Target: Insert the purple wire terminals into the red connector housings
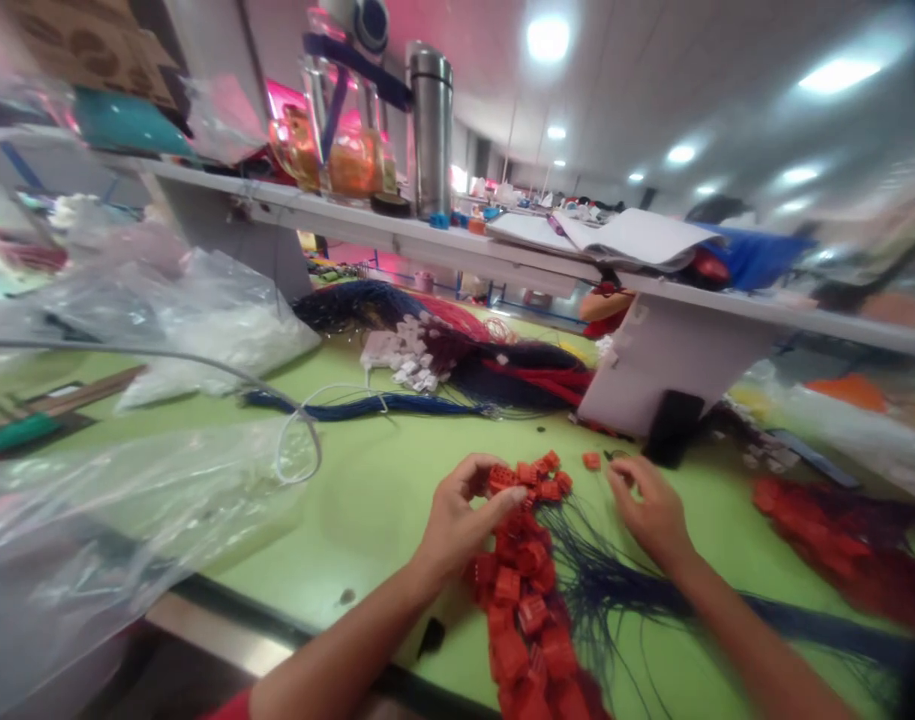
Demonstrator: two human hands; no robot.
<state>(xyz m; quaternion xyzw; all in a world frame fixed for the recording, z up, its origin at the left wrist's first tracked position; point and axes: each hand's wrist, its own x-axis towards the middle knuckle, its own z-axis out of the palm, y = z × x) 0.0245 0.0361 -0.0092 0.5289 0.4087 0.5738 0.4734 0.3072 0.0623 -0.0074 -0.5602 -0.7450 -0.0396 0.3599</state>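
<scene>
Red plastic connectors (532, 610) lie in a long heap at the lower middle of the green table, running toward the front edge. My left hand (468, 510) is closed at the top of this heap, thumb and fingers round a red connector (502, 478). Dark wires (637, 590) fan out from the connectors and run off in a bundle to the right, passing under my right forearm. My right hand (648, 505) is pinched around the end of a thin dark wire, just right of a single loose red connector (592, 460).
Behind the hands lie wire bundles with white connectors (416, 355). A shelf (517, 255) carries a steel flask (430, 130), a glass jug and papers. Plastic bags (217, 320) cover the left; a black phone-like object (673, 428) leans at the shelf support. More red connectors (832, 535) lie right.
</scene>
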